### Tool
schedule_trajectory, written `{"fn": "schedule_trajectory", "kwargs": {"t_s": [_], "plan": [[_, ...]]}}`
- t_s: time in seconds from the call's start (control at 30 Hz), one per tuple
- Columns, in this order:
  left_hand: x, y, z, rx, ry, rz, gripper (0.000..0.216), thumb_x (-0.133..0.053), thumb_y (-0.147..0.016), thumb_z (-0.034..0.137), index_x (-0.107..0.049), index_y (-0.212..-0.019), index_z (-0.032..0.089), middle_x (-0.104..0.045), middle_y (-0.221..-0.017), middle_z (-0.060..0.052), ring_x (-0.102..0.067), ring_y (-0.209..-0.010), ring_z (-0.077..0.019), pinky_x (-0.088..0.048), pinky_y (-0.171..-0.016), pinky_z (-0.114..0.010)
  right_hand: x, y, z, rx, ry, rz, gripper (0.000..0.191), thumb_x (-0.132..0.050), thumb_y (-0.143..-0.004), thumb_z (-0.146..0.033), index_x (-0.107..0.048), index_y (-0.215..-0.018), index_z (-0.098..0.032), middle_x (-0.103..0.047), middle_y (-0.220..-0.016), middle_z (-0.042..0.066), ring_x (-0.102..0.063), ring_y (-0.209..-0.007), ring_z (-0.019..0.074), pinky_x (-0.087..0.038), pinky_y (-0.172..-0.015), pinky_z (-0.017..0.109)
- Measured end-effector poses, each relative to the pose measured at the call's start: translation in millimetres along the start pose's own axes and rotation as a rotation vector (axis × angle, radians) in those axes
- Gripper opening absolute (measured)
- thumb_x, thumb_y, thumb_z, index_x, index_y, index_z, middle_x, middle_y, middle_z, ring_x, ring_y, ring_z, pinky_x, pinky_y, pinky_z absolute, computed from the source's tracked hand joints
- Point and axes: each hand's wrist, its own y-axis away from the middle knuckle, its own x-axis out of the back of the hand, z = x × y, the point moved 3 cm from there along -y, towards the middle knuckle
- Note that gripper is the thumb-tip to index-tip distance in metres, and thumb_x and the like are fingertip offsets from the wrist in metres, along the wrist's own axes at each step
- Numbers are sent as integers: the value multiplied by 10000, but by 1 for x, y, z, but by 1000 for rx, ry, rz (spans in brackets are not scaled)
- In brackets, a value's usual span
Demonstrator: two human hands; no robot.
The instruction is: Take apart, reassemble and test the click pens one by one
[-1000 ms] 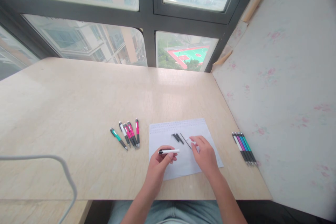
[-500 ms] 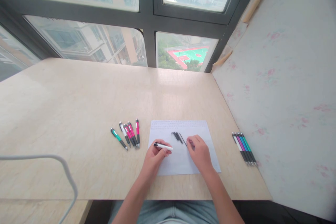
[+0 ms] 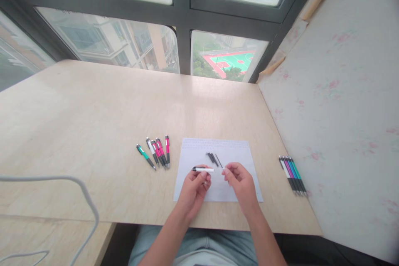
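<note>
In my left hand (image 3: 197, 187) is a white pen barrel (image 3: 205, 170) with a black clip, held level between thumb and fingers. My right hand (image 3: 239, 181) is closed in a pinch to the right of the barrel's end. A tiny pale piece shows at its fingertips, too small to name. Both hands are over a sheet of paper (image 3: 230, 193) with writing along its top. Short black pen grips (image 3: 213, 158) lie on the sheet just beyond my hands. Beside them is a thin dark refill (image 3: 218, 161).
Several pens in green, white and pink (image 3: 159, 151) are spread left of the paper. On the right, near the wall (image 3: 343, 133), a row of pens (image 3: 293, 176) lies side by side. A grey cable (image 3: 89, 199) curves across the table's (image 3: 124, 108) left front.
My left hand has moved right with the white barrel, closer to my right hand. My right hand has come away from beside the refill, its fingertips pinched. The view has shifted slightly.
</note>
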Motion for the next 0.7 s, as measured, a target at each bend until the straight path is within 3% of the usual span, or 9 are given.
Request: {"fn": "schedule_trajectory", "kwargs": {"t_s": [0.27,0.47,0.7], "plan": [[1,-2,1,0,-17,-89,219,-782,-755,183,-686,-949,151,-668,-891,-37,-588,-731,-78,-490,-704,-188,-19,11,-23,24,3,-31,183,-630,-853,-369,-651,-852,-187,-666,-744,25,-616,-685,158,-499,-597,256],[0,-2,1,22,-3,-84,215,-785,-754,189,-681,-939,159,-670,-894,-30,-599,-738,-78,-481,-701,-186,-15,13,-29,56,19,14,174,-605,-871,-360,-640,-846,-191,-715,-896,75,-651,-748,172,-535,-607,269],[-1,-2,1,40,-23,-88,226,-787,-746,187,-678,-941,155,-664,-894,-35,-605,-743,-92,-488,-705,-204,-10,16,-33,99,135,-4,142,-622,-872,-330,-676,-875,-198,-692,-842,51,-644,-792,184,-551,-704,300]]}}
